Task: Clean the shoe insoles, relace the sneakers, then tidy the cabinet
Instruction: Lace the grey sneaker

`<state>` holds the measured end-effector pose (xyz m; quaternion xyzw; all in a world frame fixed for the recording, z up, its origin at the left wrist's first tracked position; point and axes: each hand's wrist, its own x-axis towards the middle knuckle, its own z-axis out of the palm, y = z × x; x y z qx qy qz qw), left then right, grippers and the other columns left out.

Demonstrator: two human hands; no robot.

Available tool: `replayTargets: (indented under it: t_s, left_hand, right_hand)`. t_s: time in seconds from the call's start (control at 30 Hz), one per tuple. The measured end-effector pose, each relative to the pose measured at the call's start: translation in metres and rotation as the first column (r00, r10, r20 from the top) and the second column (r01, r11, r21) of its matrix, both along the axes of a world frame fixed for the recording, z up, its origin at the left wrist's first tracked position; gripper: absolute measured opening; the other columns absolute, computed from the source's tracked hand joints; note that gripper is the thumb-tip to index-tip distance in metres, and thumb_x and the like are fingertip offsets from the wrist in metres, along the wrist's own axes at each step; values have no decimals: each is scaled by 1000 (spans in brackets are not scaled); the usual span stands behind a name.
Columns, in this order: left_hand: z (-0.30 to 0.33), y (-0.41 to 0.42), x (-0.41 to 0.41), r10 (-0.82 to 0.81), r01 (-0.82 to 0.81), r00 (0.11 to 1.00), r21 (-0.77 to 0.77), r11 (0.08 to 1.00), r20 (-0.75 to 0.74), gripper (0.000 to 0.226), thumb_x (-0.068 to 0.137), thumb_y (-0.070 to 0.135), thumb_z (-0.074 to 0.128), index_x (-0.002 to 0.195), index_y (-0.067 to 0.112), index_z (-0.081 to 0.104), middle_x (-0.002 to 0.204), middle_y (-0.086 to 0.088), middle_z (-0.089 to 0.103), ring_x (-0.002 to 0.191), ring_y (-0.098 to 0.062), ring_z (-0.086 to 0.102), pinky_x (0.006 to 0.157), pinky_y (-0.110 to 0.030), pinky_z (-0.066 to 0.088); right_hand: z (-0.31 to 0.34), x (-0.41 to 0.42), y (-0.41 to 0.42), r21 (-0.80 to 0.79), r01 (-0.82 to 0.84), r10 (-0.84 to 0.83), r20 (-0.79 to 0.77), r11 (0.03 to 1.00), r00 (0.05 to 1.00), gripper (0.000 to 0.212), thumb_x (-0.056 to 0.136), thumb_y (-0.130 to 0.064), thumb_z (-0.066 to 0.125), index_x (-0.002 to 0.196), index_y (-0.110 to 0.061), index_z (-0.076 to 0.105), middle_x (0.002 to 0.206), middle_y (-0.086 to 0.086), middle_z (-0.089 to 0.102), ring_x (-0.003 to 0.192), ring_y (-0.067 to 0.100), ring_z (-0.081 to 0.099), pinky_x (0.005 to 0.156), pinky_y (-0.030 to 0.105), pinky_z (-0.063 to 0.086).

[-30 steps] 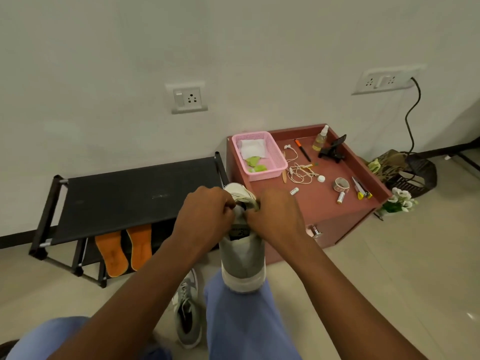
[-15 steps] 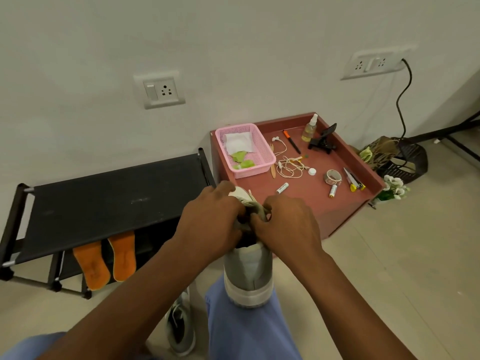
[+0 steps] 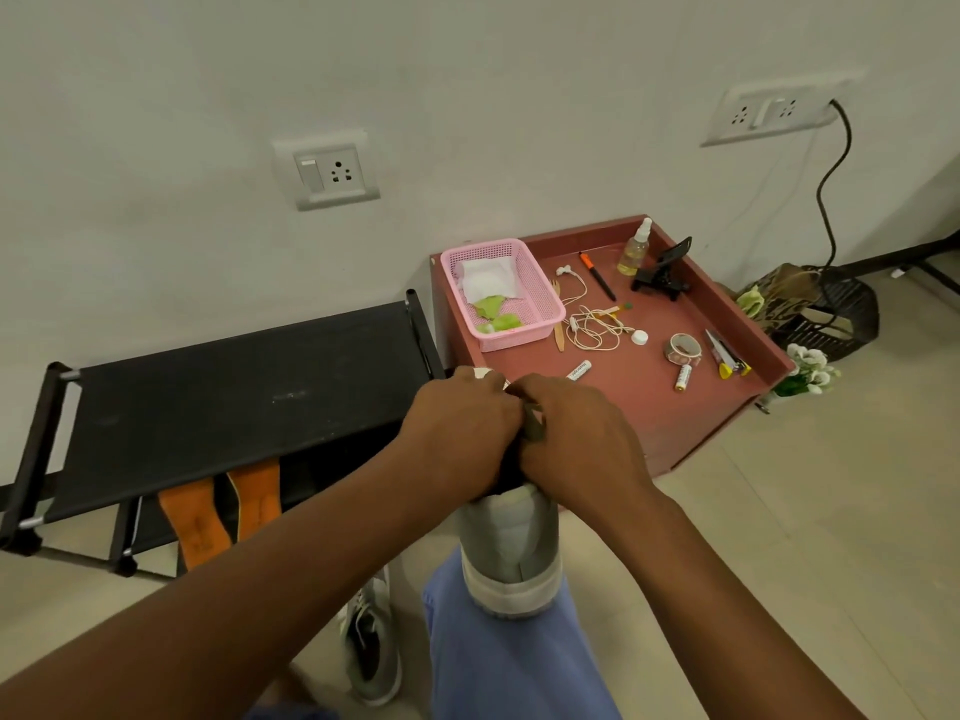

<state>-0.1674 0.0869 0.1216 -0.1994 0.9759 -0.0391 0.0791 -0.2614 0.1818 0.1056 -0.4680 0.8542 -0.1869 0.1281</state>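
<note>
A grey sneaker [image 3: 511, 548] stands heel-down on my blue-trousered knee, toe pointing away. My left hand [image 3: 460, 433] and my right hand [image 3: 576, 439] meet over its upper part and hide the eyelets. Both pinch the olive-grey lace [image 3: 534, 426] between them. The second grey sneaker [image 3: 371, 652] lies on the floor below my left forearm. Two orange insoles [image 3: 223, 511] lean side by side under the black shoe rack [image 3: 234, 387].
The red cabinet top [image 3: 649, 407] holds a pink basket [image 3: 501, 293] with cloths, tangled earphones [image 3: 595, 324], an orange pen, a spray bottle [image 3: 636, 246], a phone stand, a tape roll, batteries and small tubes. A dark basket [image 3: 831, 309] and white flowers sit right of it.
The view has shifted so the cabinet and rack sit further right and lower. My hands have stayed together on the lace, closing in slightly over the sneaker's top.
</note>
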Motion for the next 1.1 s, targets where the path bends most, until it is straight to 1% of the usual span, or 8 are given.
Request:
replayTargets:
  t_s: [0.33, 0.43, 0.53, 0.67, 0.8, 0.9, 1.0, 1.1]
  left_hand:
    - [-10, -1, 38, 74, -36, 936, 114, 993, -345, 30, 103, 43, 54, 128, 31, 65, 133, 4, 56, 110, -15, 55, 90, -29, 52]
    - [-17, 1, 43, 102, -53, 918, 138, 989, -382, 22, 91, 32, 74, 111, 22, 73, 114, -4, 66, 93, -21, 63, 76, -35, 59]
    - [-24, -1, 44, 129, -48, 887, 189, 981, -443, 35, 75, 19, 90, 103, 15, 70, 93, -8, 68, 72, -24, 66, 61, -41, 63]
    - [-24, 1, 44, 185, -64, 852, 254, 965, -490, 26, 97, 27, 69, 116, 16, 57, 96, -4, 62, 78, -19, 60, 79, -38, 60]
    - [-27, 2, 43, 181, -33, 803, 262, 965, -568, 24, 91, 22, 74, 107, 15, 58, 83, -4, 64, 66, -20, 63, 65, -41, 63]
    - [-18, -2, 44, 191, -33, 840, 304, 952, -508, 23, 101, 34, 60, 120, 21, 62, 106, 2, 68, 91, -17, 66, 89, -30, 54]
    - [-7, -7, 48, 283, -31, 789, 425, 905, -545, 24, 93, 41, 60, 112, 30, 69, 98, 14, 71, 84, -6, 66, 81, -20, 53]
    - [-9, -17, 46, 465, -93, 734, 605, 791, -495, 19, 101, 33, 57, 113, 30, 72, 94, 22, 64, 83, 4, 63, 77, -7, 44]
  right_hand:
    - [1, 5, 2, -132, -3, 12, 64, 991, 998, 32, 97, -29, 61, 128, -37, 65, 117, -9, 72, 100, 15, 65, 84, 24, 49]
    - [4, 7, 4, -119, -11, 24, 102, 993, 995, 37, 91, -29, 67, 126, -38, 66, 116, -11, 71, 99, 15, 65, 86, 31, 57]
    - [8, 7, 4, -86, -15, 24, 109, 996, 994, 39, 85, -27, 70, 123, -38, 67, 110, -12, 72, 96, 16, 65, 83, 33, 58]
    - [9, 5, -1, -23, 20, -18, 61, 1000, 998, 31, 83, -24, 70, 111, -37, 69, 94, -7, 72, 83, 18, 65, 72, 32, 58]
    - [7, 8, -4, -13, 57, -57, 31, 998, 998, 31, 84, -23, 69, 111, -38, 68, 94, -6, 71, 84, 20, 66, 74, 36, 60]
    - [7, 7, -3, -4, 48, -47, 51, 999, 998, 28, 84, -25, 68, 108, -39, 66, 93, -8, 70, 84, 19, 65, 72, 36, 59]
    - [12, 0, -2, 40, 28, -32, 124, 999, 992, 32, 81, -31, 68, 109, -43, 65, 100, -11, 70, 89, 17, 65, 76, 40, 61]
    - [19, -8, -2, 57, 4, -17, 235, 998, 972, 42, 80, -30, 70, 120, -44, 65, 116, -13, 70, 103, 15, 66, 86, 43, 61]
